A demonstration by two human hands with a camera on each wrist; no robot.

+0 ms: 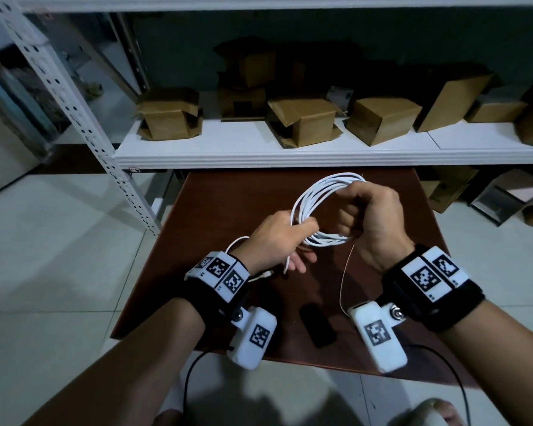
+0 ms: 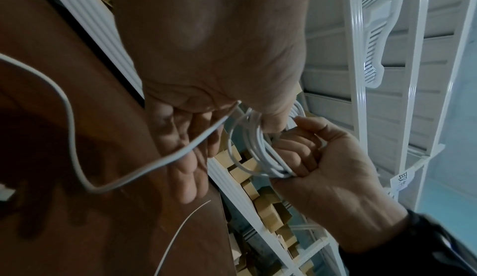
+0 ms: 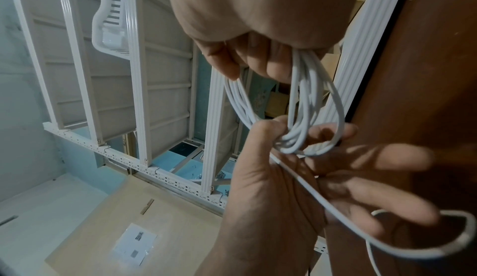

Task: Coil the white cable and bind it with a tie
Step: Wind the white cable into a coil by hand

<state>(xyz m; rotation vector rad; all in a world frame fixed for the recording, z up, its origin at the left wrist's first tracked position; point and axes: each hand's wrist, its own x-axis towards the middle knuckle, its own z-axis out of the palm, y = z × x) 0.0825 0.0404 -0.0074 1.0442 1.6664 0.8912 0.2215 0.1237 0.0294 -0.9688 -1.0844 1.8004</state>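
Note:
The white cable (image 1: 308, 198) is wound into a coil of several loops and held above the brown table (image 1: 216, 210). My right hand (image 1: 348, 216) grips the coil's right side in a fist, with the loops (image 3: 304, 106) hanging from it. My left hand (image 1: 302, 238) pinches the coil's lower left between thumb and forefinger (image 3: 273, 129). The cable's loose tail (image 2: 180, 153) runs across my left fingers and round the wrist to its plug (image 1: 266, 275). A thin wire tie (image 1: 344, 272) trails down from my right fist towards the table.
A black oblong object (image 1: 317, 329) lies on the table near its front edge. Behind the table runs a white shelf (image 1: 290, 155) with several cardboard boxes (image 1: 302, 121). A perforated shelf post (image 1: 74, 112) slants at the left. Tiled floor surrounds the table.

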